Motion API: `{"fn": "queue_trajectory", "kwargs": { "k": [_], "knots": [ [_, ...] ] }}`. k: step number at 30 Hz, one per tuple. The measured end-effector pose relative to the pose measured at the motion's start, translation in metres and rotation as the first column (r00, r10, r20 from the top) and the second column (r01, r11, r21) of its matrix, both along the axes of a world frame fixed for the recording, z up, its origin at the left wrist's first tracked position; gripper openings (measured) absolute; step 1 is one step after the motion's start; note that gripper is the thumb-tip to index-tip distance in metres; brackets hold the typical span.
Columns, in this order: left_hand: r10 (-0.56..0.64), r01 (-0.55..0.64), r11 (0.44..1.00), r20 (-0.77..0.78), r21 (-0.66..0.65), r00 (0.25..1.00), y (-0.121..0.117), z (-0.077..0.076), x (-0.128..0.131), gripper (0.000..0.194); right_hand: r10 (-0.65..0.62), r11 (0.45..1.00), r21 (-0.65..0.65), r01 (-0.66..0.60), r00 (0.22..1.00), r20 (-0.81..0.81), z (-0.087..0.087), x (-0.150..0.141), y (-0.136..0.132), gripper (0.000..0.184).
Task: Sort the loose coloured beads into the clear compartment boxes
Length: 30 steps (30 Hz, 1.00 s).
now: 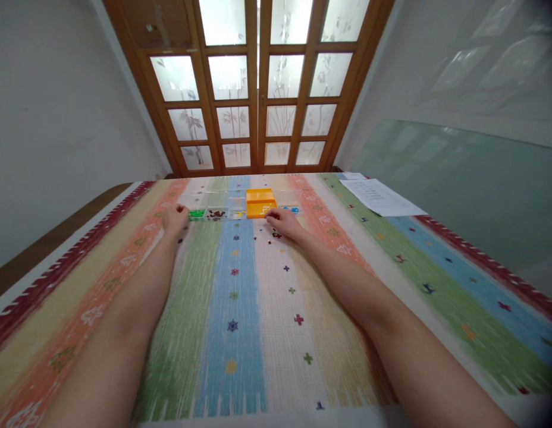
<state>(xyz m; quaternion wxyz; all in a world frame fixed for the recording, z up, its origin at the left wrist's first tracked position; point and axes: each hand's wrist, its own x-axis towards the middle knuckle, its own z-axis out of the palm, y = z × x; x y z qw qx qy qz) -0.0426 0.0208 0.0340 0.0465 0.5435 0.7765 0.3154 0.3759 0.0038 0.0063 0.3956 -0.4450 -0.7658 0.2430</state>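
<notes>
My left hand [174, 219] is at the left end of a row of small clear boxes, its fingers pinched together beside the box of green pieces [196, 214]. Whatever those fingertips hold, if anything, is too small to make out. My right hand [282, 222] is at the front right corner of an open orange box [260, 196], thumb and fingers closed together. I cannot see what lies between them. White bits rest inside the orange box. Between my hands are a clear box of dark brown pieces [216, 214] and one with yellow and white pieces [237, 214].
Blue pieces [292, 210] sit in a clear box just past my right hand. Several small dark and coloured pieces [276, 234] lie loose on the striped tablecloth [235, 297]. Printed papers [380, 196] lie at the far right. Glass-paned wooden doors [262, 107] stand behind the table.
</notes>
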Motion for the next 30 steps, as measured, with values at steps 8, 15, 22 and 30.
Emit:
{"fn": "queue_trajectory", "kwargs": {
  "k": [8,15,22,30],
  "knots": [
    [-0.126,0.161,0.974,-0.207,0.161,0.970,0.005,-0.004,0.030,0.020,0.186,0.972,0.072,-0.225,0.916,0.354,0.018,-0.015,-0.018,0.014],
    [-0.390,0.456,0.871,-0.310,0.180,0.867,-0.010,-0.001,0.081,0.020,0.105,0.971,0.148,-0.188,0.890,0.443,0.013,-0.017,-0.020,0.013],
    [-0.557,0.618,0.776,-0.322,0.126,0.765,-0.027,0.000,0.113,0.021,0.106,0.958,0.184,-0.222,0.865,0.491,0.010,-0.027,-0.025,0.013],
    [-0.596,0.644,0.763,-0.322,0.060,0.736,-0.034,0.001,0.119,0.020,0.099,0.980,0.130,-0.153,0.930,0.353,0.013,-0.033,-0.028,0.011]
  ]
}}
